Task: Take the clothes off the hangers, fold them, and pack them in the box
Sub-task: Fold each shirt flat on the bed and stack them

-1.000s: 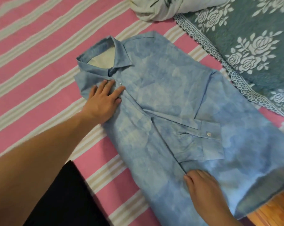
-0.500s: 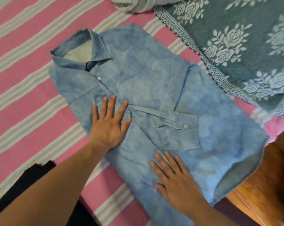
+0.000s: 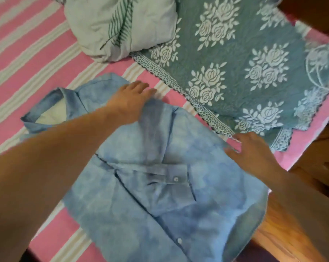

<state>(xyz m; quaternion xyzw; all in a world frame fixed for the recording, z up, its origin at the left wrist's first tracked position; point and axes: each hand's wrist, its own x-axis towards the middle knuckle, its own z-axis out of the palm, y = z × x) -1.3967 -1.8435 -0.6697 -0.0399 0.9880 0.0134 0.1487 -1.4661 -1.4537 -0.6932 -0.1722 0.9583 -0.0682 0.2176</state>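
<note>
your hands have left the middle of the blue shirt (image 3: 160, 186) on the bed (image 3: 37, 59), left hand (image 3: 129, 103) gripping its far shoulder, right hand (image 3: 254, 150) loosely spread at its far edge, so the next fold looks ready.

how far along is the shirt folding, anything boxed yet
Done: the blue shirt is off its hanger, lying on the striped bedsheet, one sleeve folded across. In hand: the left hand and right hand reach its far edge. Left: finishing folds, packing; no box in view.
</note>
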